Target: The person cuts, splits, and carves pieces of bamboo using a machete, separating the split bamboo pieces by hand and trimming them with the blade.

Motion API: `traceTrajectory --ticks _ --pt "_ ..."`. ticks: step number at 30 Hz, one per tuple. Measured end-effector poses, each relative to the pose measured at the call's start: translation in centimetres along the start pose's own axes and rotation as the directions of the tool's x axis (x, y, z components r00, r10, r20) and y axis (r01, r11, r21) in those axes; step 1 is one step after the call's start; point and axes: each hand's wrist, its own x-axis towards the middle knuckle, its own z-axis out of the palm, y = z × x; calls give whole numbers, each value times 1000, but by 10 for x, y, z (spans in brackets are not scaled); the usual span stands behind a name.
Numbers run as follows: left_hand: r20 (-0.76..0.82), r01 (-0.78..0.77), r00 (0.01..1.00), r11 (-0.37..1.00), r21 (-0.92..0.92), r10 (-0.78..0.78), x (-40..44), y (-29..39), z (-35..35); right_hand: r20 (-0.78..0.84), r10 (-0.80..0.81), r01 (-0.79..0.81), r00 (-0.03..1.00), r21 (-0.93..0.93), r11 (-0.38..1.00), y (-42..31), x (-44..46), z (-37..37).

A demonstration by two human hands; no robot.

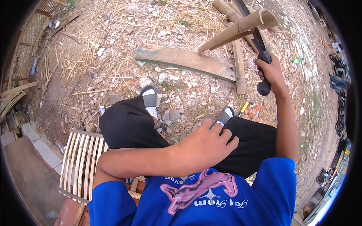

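My right hand (273, 73) is wrapped round the black handle of a machete (258, 41), up at the right. A piece of split bamboo (239, 32) lies across the dark blade, which shows on both sides of it. Whether the blade is lodged in the bamboo or only passes behind it, I cannot tell. My left hand (207, 145) hovers before my lap, its fingers loosely bent and apart, with nothing in it. Beyond my feet a weathered wooden plank (181, 60) lies on the ground, meeting a narrower wooden strip (238, 69).
Bamboo poles (230, 13) lie at the top. A hammer (245, 106) with a yellow-and-black handle rests by my foot, near broken brick pieces (253, 112). A slatted bamboo rack (81, 162) stands at the left. Stones and straw cover the ground.
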Motion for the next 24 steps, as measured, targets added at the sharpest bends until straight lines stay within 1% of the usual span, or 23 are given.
traceTrajectory --ticks 1,2,3,5,6,8,11,12,13,15,17,18,19,22,23,24 --pt "-7 -13 1000 998 -53 13 3 -1 5 9 -45 45 999 -11 999 -9 -1 7" --pt "-10 -24 1000 994 -110 23 3 -2 10 10 -56 57 998 -74 996 -14 1 12" --pt "11 8 1000 996 -87 -7 3 -2 13 6 -67 67 998 -112 991 -16 3 18" --pt "41 80 996 996 -37 -78 3 -7 18 -39 -179 168 983 -191 967 -11 9 35" --pt "-21 99 995 995 22 -99 2 -10 24 -44 -229 217 972 -191 957 -10 8 44" --pt "-5 134 991 991 28 -134 1 -15 27 -56 -331 316 942 -190 930 -13 7 57" --pt "-23 157 987 988 11 -157 0 -17 31 -67 -372 351 926 -210 912 -16 1 61" --pt "-32 158 987 987 6 -157 -2 -18 31 -83 -347 327 934 -194 925 -19 -3 58" --pt "-29 144 989 990 15 -143 -3 -19 31 -72 -342 331 937 -129 935 -24 -9 48" --pt "-18 123 992 992 0 -123 -5 -14 35 -36 -225 227 974 39 973 -52 -36 15" --pt "-62 103 993 994 -29 -104 -8 -11 40 -59 -239 239 969 -2 971 -85 -67 -24" --pt "-82 89 992 995 -43 -93 -8 -11 42 -162 -249 239 955 -82 968 -97 -81 -42" --pt "-69 91 993 995 -28 -93 -8 -9 42 -184 -222 210 958 -84 974 -109 -94 -63" --pt "-40 75 996 997 6 -75 -13 0 34 -191 -298 283 935 -102 954 -128 -104 -153" --pt "-38 62 997 998 12 -62 -17 2 30 -195 -307 292 932 -102 951 -132 -104 -169" --pt "-38 51 998 999 15 -50 -20 5 27 -140 -212 221 967 47 974 -162 -112 -143"
